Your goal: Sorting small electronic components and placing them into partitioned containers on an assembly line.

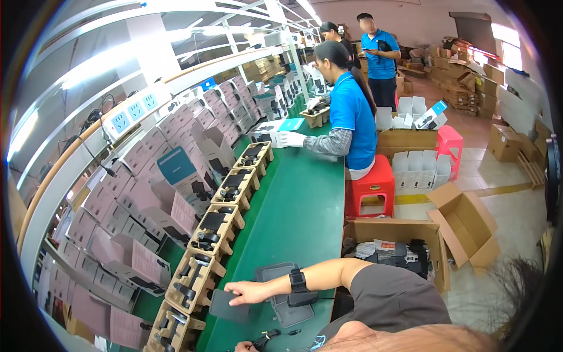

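Observation:
My right hand [249,291], with a black strap and a small device at its wrist, holds a thin dark grey rectangular panel [226,308] by its upper edge, above the bench beside the tray row. More dark grey flat panels [296,314] lie under and beside my right wrist. At the bottom edge shows a small part of my left hand [243,347], fingers curled against a bundled black cable [267,337]; the rest of it is cut off. Next to the panel, moulded tan trays [190,281] hold black parts.
The green bench [293,223] runs away from me, lined with white printed boxes [138,264] on its left. Ahead, a co-worker in blue [355,117] sits on a red stool [370,188], handling a box. An open carton [434,246] of bagged dark parts stands right of the bench.

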Available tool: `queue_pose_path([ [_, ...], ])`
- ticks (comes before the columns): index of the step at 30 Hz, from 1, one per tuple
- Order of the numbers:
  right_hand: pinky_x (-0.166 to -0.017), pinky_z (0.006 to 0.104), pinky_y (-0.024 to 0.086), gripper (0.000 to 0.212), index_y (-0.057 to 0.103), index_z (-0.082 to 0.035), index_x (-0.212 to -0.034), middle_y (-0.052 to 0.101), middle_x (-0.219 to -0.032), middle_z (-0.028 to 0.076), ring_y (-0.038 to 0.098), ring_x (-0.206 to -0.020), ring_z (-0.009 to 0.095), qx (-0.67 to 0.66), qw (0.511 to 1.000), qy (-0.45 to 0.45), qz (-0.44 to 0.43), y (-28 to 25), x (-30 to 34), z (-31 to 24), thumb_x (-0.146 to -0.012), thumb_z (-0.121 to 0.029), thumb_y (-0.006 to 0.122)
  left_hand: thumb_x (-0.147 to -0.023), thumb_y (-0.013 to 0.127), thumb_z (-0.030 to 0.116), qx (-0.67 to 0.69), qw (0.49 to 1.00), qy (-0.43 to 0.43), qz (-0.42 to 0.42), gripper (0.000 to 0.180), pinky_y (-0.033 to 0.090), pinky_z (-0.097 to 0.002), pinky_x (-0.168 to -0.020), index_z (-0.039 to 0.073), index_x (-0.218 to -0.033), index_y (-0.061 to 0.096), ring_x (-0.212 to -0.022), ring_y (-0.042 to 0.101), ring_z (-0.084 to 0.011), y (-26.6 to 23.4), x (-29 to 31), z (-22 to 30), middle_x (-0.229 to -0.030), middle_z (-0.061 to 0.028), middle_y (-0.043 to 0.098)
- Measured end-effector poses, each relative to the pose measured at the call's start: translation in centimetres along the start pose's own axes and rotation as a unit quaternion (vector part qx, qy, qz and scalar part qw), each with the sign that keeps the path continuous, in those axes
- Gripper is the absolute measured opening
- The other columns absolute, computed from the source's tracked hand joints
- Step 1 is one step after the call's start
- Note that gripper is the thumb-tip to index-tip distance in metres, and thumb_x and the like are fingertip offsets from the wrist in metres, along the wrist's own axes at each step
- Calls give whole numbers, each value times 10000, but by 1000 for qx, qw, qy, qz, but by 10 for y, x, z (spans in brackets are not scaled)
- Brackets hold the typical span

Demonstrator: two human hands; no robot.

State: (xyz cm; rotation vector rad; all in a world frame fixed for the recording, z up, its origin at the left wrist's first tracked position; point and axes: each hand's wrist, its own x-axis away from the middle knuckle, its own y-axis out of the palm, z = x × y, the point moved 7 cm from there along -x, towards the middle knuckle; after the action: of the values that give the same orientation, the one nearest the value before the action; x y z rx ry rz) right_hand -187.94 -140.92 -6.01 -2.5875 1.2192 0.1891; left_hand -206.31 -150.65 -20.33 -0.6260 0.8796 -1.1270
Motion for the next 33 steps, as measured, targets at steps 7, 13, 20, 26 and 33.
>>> queue_pose_path([
  [7, -587, 245, 421, 244, 514, -41, -962, 522, -740, -9, 464, -671, 69, 6, 987, -73, 145, -20, -57, 2, -812, -209, 606, -609, 626, 104, -44, 994, 98, -18, 433, 394, -406, -763, 85, -1035, 547, -910, 489, -320, -70, 33, 94, -944, -138, 522],
  [13, -701, 254, 448, 135, 488, -44, -923, 572, -815, 5, 521, -749, 78, -89, 964, -65, 243, -91, -101, 12, -817, -73, 566, -631, 714, 179, 7, 999, 33, -16, 261, 418, -392, -721, 94, -852, 604, -872, 495, -287, -70, 30, 116, -883, -96, 522],
  [20, -667, 215, 440, 69, 489, -33, -910, 594, -796, 31, 547, -729, 86, -161, 956, -64, 237, -56, -168, 0, -853, -63, 514, -704, 662, 215, -7, 1000, -10, 5, 226, 433, -384, -698, 85, -874, 589, -843, 502, -282, -78, 40, 98, -863, -95, 516],
  [26, -745, 310, 447, 257, 491, 43, -989, 596, -942, 172, 576, -871, 252, 175, 961, -79, 199, -48, -206, 26, -822, -138, 567, -738, 634, 239, 6, 1000, -18, 19, 203, 436, -379, -686, 89, -869, 589, -825, 509, -278, -79, 37, 93, -846, -91, 517],
  [33, -799, 344, 435, 334, 506, 40, -1061, 569, -1017, 210, 554, -946, 304, 100, 964, -17, 246, -68, -208, 73, -809, -165, 584, -713, 660, 214, 32, 999, -15, 24, 212, 433, -375, -710, 85, -865, 587, -844, 500, -280, -82, 36, 93, -854, -85, 510],
])
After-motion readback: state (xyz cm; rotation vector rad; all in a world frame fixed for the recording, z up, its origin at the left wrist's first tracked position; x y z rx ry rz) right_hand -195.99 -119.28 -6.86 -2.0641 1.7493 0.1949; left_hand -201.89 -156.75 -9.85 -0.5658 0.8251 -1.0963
